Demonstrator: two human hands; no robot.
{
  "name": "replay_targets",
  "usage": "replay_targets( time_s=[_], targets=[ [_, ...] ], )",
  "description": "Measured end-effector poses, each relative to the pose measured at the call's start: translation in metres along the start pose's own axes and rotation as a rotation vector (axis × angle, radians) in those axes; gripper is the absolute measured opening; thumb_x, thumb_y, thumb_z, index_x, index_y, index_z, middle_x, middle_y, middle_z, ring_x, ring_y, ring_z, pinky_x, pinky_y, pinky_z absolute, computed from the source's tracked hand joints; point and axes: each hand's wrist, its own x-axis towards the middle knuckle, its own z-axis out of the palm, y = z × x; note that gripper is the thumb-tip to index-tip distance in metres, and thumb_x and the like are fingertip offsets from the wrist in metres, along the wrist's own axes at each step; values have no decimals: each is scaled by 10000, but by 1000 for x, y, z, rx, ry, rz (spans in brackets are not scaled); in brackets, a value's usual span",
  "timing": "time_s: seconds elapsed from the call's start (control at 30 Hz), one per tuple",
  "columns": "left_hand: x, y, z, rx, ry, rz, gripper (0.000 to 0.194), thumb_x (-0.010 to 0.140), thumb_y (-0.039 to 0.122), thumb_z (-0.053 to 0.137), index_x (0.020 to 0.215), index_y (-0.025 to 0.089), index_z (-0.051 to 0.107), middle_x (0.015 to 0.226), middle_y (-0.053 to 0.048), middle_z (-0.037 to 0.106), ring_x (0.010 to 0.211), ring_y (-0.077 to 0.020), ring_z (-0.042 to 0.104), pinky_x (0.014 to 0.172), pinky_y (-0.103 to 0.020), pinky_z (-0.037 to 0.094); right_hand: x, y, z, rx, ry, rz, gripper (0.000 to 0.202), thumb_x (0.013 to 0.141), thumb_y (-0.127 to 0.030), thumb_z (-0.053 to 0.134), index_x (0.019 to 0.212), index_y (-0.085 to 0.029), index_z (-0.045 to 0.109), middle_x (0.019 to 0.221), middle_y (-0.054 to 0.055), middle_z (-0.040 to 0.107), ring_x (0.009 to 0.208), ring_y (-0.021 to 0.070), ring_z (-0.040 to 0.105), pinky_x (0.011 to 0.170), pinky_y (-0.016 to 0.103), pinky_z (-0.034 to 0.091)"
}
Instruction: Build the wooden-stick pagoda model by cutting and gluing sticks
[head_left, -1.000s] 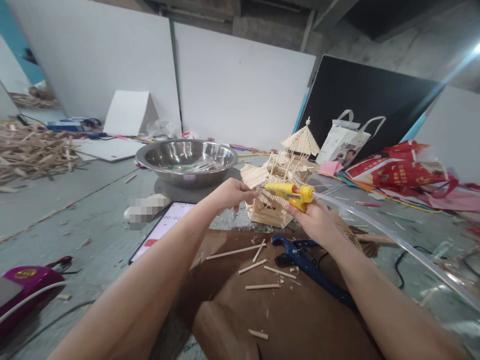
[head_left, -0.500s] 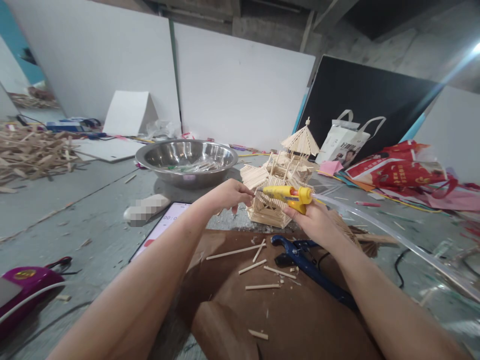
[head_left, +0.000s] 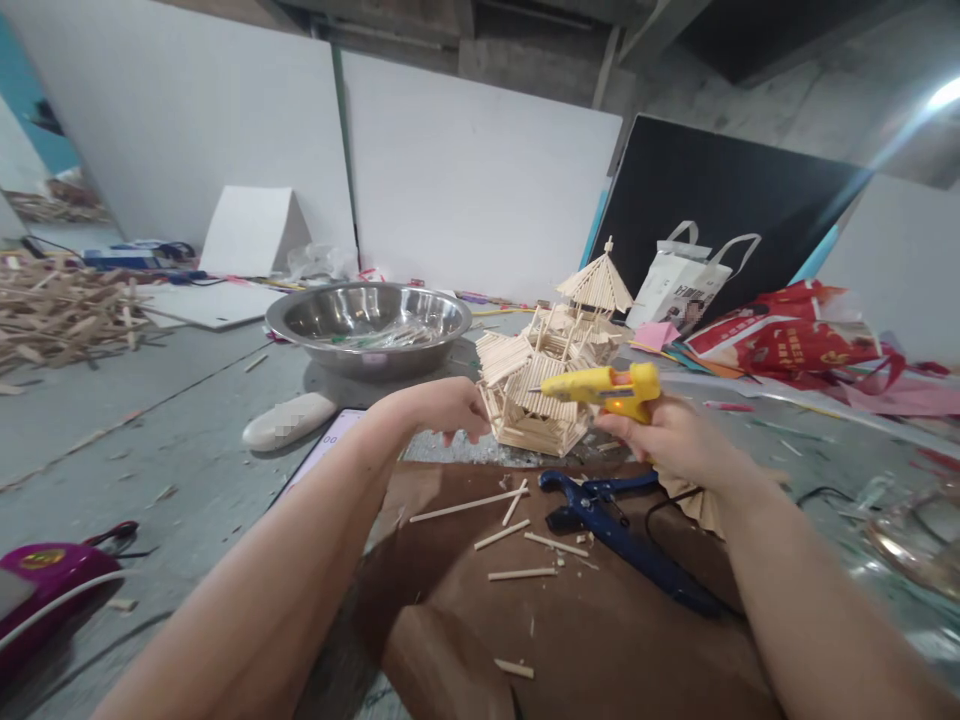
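Note:
My right hand (head_left: 667,440) is wrapped round a yellow hot glue gun (head_left: 600,388), its nozzle pointing left in front of a small pavilion model (head_left: 544,385) made of thin wooden sticks. At the model's lower left edge is my left hand (head_left: 454,408), its fingers bent and drawn together. Whatever those fingertips pinch, if anything, is hidden. Below the hands, several short wooden sticks (head_left: 522,574) lie on a brown sheet (head_left: 600,650). A blue hand cutter (head_left: 630,545) rests on that sheet beneath my right hand.
A steel basin (head_left: 367,365) stands behind my left hand. Beside my left forearm are a phone (head_left: 330,448) and a pale rounded object (head_left: 289,422). A purple device (head_left: 60,590) with cables sits at far left. Red bags (head_left: 787,330) and a pile of wooden pieces (head_left: 67,310) lie farther off.
My right hand has carried the glue gun to the right, away from my left fingers. My left hand has shifted slightly left and down, with its fingers more curled.

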Motion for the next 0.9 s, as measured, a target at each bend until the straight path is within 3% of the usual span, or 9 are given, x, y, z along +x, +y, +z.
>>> replay_targets(
  time_s=[0.13,0.3,0.57,0.77,0.9],
  targets=[
    [-8,17,4,160,-59,-26,227,612,256,455,688,145,637,663,-44,639,427,-103,486,468,-237,368,-3,7,-22,192,84,54,302,719,-476,476,763,-187,550,431,-46,469,385,103,453,412,239,383],
    [-10,41,27,285,65,184,205,599,253,504,729,204,653,681,-37,642,574,-139,527,517,-231,355,-10,2,-38,212,214,97,322,700,-473,507,716,-153,546,422,-30,484,390,101,464,425,237,376],
    [1,53,63,527,-25,155,194,583,274,549,739,207,642,716,-82,639,615,-212,562,539,-307,410,-12,0,-39,299,221,31,305,679,-452,542,745,-155,513,653,4,545,384,58,448,371,215,374],
    [-6,72,78,620,-58,275,208,636,193,509,808,168,623,727,-112,636,657,-255,591,540,-349,447,-11,2,-38,271,212,16,299,699,-433,531,804,-153,522,691,13,542,387,54,443,365,216,379],
    [-6,78,93,689,-52,276,238,633,184,535,853,141,613,787,-147,638,690,-267,597,574,-366,460,-11,-1,-39,281,213,-10,282,708,-427,526,796,-159,521,760,26,556,387,44,436,366,212,391]
  ],
)
